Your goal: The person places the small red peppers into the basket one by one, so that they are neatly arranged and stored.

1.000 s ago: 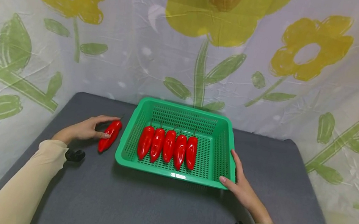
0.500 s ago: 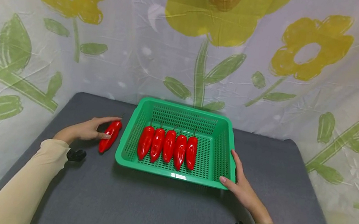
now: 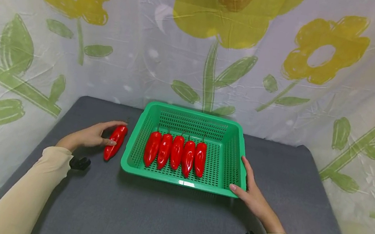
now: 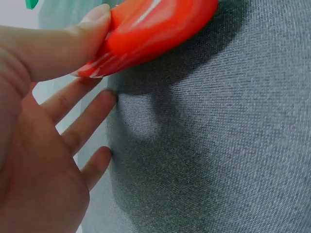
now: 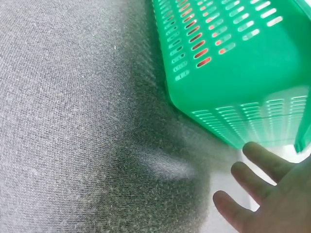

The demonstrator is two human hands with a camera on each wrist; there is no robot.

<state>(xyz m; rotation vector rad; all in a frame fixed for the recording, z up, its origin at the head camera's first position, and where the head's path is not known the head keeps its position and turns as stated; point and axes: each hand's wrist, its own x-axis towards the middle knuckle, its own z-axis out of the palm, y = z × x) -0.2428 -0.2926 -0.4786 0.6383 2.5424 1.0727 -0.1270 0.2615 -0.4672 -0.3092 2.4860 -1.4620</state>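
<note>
In the head view my left hand (image 3: pixel 91 134) lies left of the basket, over a glossy red pepper (image 3: pixel 116 143) with a thin stem. Its thumb and forefinger pinch that pepper (image 4: pixel 155 29) in the left wrist view, while the other fingers spread loosely near the dark cloth. My right hand (image 3: pixel 252 194) holds the right front corner of a green plastic basket (image 3: pixel 182 182), thumb over the rim and forefinger along the side. Seen from the right wrist, that hand's other fingers (image 5: pixel 252 179) extend below the rim, beside the perforated wall (image 5: pixel 233 77).
Several more red peppers (image 3: pixel 176 152) lie side by side in the basket, stems pointing away, toward its left and middle. A dark grey cloth (image 3: pixel 165 222) covers the table. Behind it hangs a white curtain (image 3: pixel 129 45) with yellow flowers.
My left hand has shifted very slightly to the right, and the pepper's lower tip has moved a little right and nearer. The right hand and the basket stay in place.
</note>
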